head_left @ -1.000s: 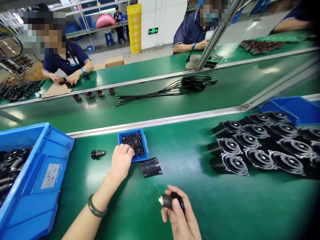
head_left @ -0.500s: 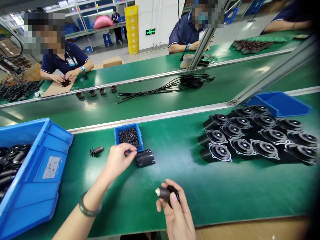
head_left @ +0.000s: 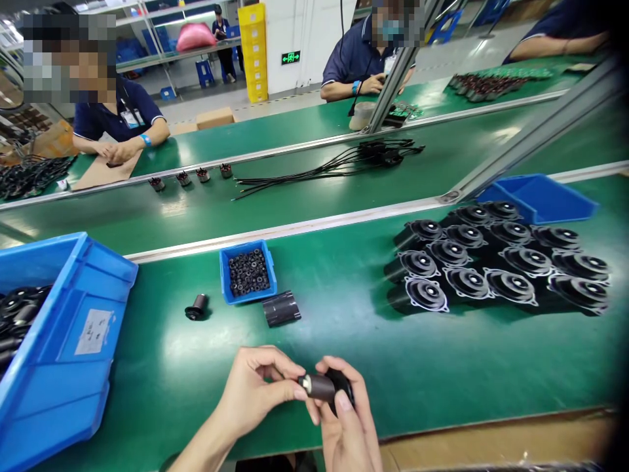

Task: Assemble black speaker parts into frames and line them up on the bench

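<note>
My right hand is closed around a motor rotor, a dark cylinder with a black disc-shaped fan at the palm end and a pale shaft tip pointing left. At that tip, my left hand pinches a small black ring, mostly covered by the fingers. Beyond the hands lies a black cylindrical housing on its side. Another rotor rests on the green table to its left. A small blue bin full of small black rings stands behind the housing.
A large blue bin of rotors fills the left side. Many black motor housings stand in rows at right, before a blue tray. A metal post slants over the table. Black cables lie beyond the rail; co-workers sit opposite.
My left hand has moved from beside the small blue bin down to the rotor's shaft tip. The rotor on the table has turned. My right hand keeps its hold.
</note>
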A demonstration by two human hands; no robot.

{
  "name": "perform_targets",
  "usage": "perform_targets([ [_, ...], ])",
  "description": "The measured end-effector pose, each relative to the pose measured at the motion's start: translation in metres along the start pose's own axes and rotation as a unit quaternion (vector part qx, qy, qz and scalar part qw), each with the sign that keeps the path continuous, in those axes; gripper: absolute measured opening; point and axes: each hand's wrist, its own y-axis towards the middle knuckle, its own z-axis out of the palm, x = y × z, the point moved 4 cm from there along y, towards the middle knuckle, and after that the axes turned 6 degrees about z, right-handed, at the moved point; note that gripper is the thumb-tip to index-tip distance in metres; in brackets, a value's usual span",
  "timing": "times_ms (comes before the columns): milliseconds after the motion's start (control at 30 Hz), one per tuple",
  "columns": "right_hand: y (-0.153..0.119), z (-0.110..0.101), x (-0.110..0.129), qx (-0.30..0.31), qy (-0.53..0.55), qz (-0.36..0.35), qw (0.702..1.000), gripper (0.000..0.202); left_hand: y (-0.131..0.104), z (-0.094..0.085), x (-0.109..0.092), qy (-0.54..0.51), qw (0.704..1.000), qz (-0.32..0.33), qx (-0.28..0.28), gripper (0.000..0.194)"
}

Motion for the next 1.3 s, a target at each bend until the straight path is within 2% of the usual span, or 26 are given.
perform_targets([
  [167,-0.001,0.014,0.006,-0.01,0.012,0.026,1.0,0.039,0.001,-0.002,-0.005,0.089,0.995,0.045,-0.008,0.023],
  [300,0.009,0.01,0.0,0.017,-0.019,0.099,0.995,0.044,0.006,0.0,-0.009,0.206,0.976,0.054,0.051,0.02],
  [367,0.015,0.004,-0.006,0.029,0.004,0.143,0.989,0.047,0.011,0.002,-0.011,0.238,0.965,0.047,0.098,0.021],
  [433,0.02,0.002,-0.013,0.057,0.068,0.212,0.973,0.049,0.019,0.005,-0.015,0.27,0.949,0.074,0.146,0.031],
  [500,0.025,0.004,-0.015,0.087,0.135,0.259,0.952,0.05,0.032,0.008,-0.022,0.351,0.913,0.141,0.155,0.059],
  [600,0.039,0.003,-0.007,0.071,0.189,0.226,0.953,0.044,0.055,0.011,-0.028,0.536,0.81,0.221,0.089,0.096],
  [667,0.05,0.0,0.0,0.043,0.195,0.191,0.961,0.04,0.069,0.014,-0.025,0.625,0.744,0.225,0.069,0.101],
  [733,0.06,-0.003,0.004,0.022,0.193,0.175,0.965,0.04,0.077,0.014,-0.018,0.672,0.703,0.224,0.069,0.093],
  [800,0.067,-0.006,0.005,0.005,0.195,0.163,0.967,0.041,0.077,0.011,-0.011,0.68,0.69,0.24,0.068,0.087],
  [833,0.069,-0.007,0.006,0.001,0.196,0.154,0.968,0.041,0.074,0.009,-0.009,0.67,0.694,0.254,0.068,0.085],
  [933,0.069,-0.004,0.008,0.012,0.182,0.117,0.976,0.043,0.058,0.0,-0.001,0.6,0.74,0.291,0.091,0.081],
  [1000,0.065,0.0,0.009,0.03,0.164,0.095,0.981,0.044,0.046,-0.003,0.002,0.556,0.77,0.293,0.111,0.079],
  [1067,0.058,0.004,0.01,0.046,0.149,0.08,0.984,0.044,0.035,-0.004,0.002,0.543,0.777,0.294,0.122,0.077],
  [1100,0.055,0.006,0.01,0.056,0.142,0.077,0.985,0.043,0.029,-0.002,0.0,0.55,0.77,0.297,0.125,0.076],
  [1167,0.047,0.007,0.005,0.069,0.125,0.072,0.987,0.041,0.019,0.006,-0.007,0.58,0.739,0.313,0.138,0.072],
  [1300,0.033,0.004,-0.016,0.066,0.074,0.062,0.993,0.041,0.002,0.031,-0.021,0.649,0.647,0.35,0.197,0.062],
])
